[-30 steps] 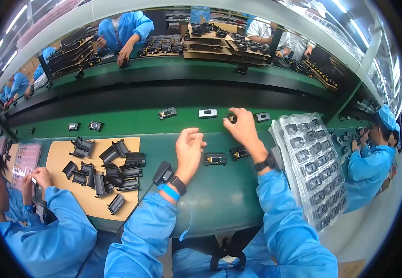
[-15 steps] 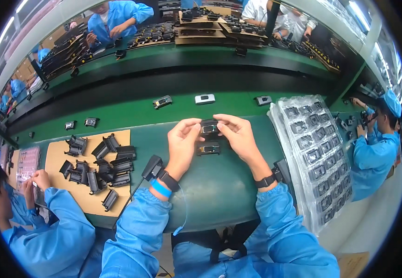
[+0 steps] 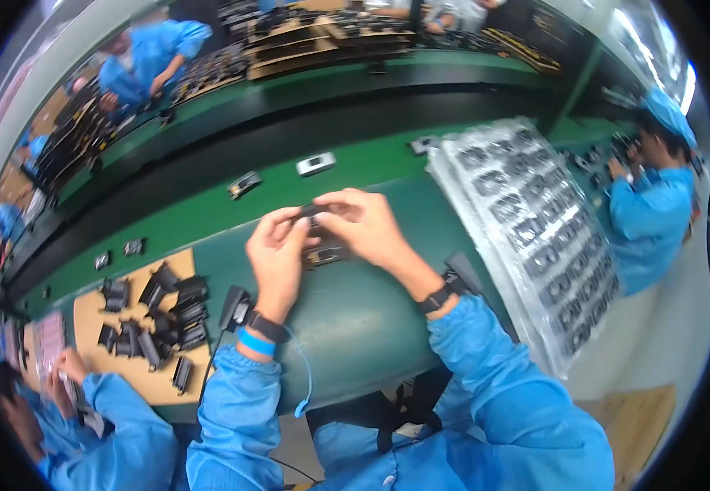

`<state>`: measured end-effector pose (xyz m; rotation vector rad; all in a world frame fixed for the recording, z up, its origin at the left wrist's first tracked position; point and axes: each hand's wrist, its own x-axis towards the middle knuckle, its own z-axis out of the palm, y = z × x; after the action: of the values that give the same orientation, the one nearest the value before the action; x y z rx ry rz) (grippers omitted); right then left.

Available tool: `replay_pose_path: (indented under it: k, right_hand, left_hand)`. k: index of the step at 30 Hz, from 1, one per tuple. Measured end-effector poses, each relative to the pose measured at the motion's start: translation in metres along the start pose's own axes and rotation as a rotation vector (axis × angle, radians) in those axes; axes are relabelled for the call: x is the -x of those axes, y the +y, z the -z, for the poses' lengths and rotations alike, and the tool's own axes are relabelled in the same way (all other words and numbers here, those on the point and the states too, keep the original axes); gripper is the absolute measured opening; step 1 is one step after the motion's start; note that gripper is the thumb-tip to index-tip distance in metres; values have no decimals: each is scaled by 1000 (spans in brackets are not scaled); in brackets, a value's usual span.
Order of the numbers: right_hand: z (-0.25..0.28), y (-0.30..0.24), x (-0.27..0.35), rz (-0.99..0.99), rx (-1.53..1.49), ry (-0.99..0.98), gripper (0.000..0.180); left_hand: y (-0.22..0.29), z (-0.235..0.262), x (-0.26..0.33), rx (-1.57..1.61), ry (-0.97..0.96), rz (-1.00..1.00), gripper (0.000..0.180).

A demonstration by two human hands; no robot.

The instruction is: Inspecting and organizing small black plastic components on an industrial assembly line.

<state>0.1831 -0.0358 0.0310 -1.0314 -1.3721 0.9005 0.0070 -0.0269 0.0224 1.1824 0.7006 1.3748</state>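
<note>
Over the green mat, both my hands hold one small black plastic part (image 3: 312,210) between them. My left hand (image 3: 274,255) pinches its left side with thumb and fingers. On the opposite side, the fingers of my right hand (image 3: 369,233) are closed on its top and right edge. Much of the part is hidden behind my fingers, and blur hides its details. Just below it, a second small black device (image 3: 324,255) with an exposed inside lies on the mat, apart from my grip. A black band circles each wrist, and a blue strap (image 3: 256,342) with a cord is on the left.
Several black housings (image 3: 154,348) lie on a cardboard sheet (image 3: 97,327) at left. A stack of clear trays (image 3: 547,270) with black parts stands at right. Along the green strip sit a white-grey device (image 3: 315,164) and an open one (image 3: 244,185). Co-workers sit on both sides.
My view has swung and tilted, so the bench appears slanted. The black part now looks turned more edge-on in my fingers, and both hands still hold it.
</note>
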Motion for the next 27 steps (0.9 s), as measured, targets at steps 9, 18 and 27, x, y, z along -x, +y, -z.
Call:
replay_pose_path:
  k: [9, 18, 27]
  right_hand:
    - [-6, -24, 36, -200, -379, 61, 20]
    - [169, -106, 155, -189, 1521, 374, 27]
    - [204, -120, 164, 31, 1376, 170, 41]
  left_hand:
    - [-2, 13, -1, -24, -110, 64, 28]
    - [4, -2, 4, -30, -80, 75, 25]
    - [6, 5, 3, -13, -56, 21, 25]
